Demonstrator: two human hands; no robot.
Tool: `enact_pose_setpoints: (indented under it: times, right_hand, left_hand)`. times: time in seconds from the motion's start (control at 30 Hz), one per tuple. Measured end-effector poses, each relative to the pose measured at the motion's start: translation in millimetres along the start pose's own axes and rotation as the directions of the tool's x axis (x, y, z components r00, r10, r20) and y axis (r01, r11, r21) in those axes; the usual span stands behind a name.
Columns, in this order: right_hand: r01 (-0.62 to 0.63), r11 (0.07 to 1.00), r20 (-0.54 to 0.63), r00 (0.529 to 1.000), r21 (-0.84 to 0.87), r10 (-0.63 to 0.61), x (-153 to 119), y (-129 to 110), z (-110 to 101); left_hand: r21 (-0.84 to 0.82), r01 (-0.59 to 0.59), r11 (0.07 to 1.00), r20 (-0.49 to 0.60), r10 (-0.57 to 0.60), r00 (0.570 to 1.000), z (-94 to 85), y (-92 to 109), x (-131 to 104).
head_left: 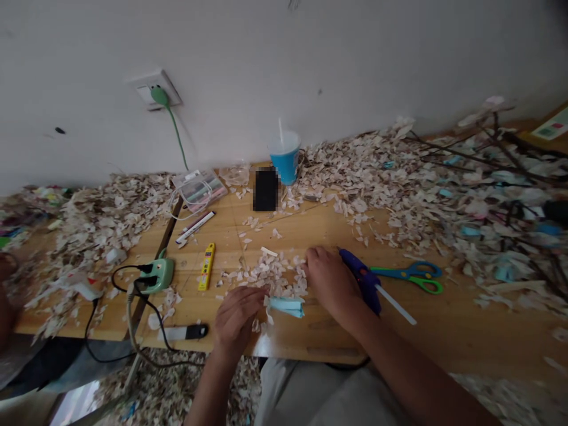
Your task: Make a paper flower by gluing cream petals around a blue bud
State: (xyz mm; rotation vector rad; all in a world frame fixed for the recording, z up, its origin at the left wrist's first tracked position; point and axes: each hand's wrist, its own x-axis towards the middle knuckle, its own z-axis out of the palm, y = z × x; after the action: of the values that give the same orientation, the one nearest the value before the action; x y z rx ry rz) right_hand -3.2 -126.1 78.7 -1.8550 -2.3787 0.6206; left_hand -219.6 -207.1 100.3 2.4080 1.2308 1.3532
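Observation:
My left hand (239, 313) is pinched around one end of a light-blue folded piece (287, 306), which looks like paper and has pale petals at the gripped end. To its right, my right hand (331, 277) rests low on the table with fingers curled, fingertips at the edge of a small heap of pale dried petals (270, 273). Whatever it may hold is hidden. Just right of that hand lies a purple glue gun (364, 278) with a white glue stick (396, 305) sticking out of its back.
Green-and-blue scissors (410, 273) lie beyond the glue gun. On the left are a yellow cutter (206, 266), a scraper (186, 332), and a green power strip (158, 274) with cables. A blue cup (285, 160) stands by the wall. Petals and branches (497, 142) fill the right; another person sits far left.

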Motion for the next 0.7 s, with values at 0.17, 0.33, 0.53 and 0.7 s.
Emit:
enact_pose_setpoints:
  times: [0.17,0.33,0.53,0.7]
  right_hand:
    - [0.014,0.993,-0.038,0.999,0.116,-0.009,5,1,-2]
    - [0.076,0.939,-0.129,0.991,0.337,-0.034,-14,2,-13]
    - [0.197,0.73,-0.32,0.947,0.655,0.031,-54,-8,-37]
    - [0.277,0.662,-0.402,0.915,0.696,0.039,-71,-13,-49]
  left_hand:
    - [-0.013,0.047,0.999,0.002,-0.047,0.999,1.4,-3,0]
    - [-0.011,0.095,0.995,-0.009,-0.095,0.995,-0.6,-5,1]
    - [-0.098,0.475,0.875,-0.142,-0.484,0.863,13.6,3,-1]
    - [-0.655,0.726,0.211,0.032,-0.952,0.305,55.1,24,1]
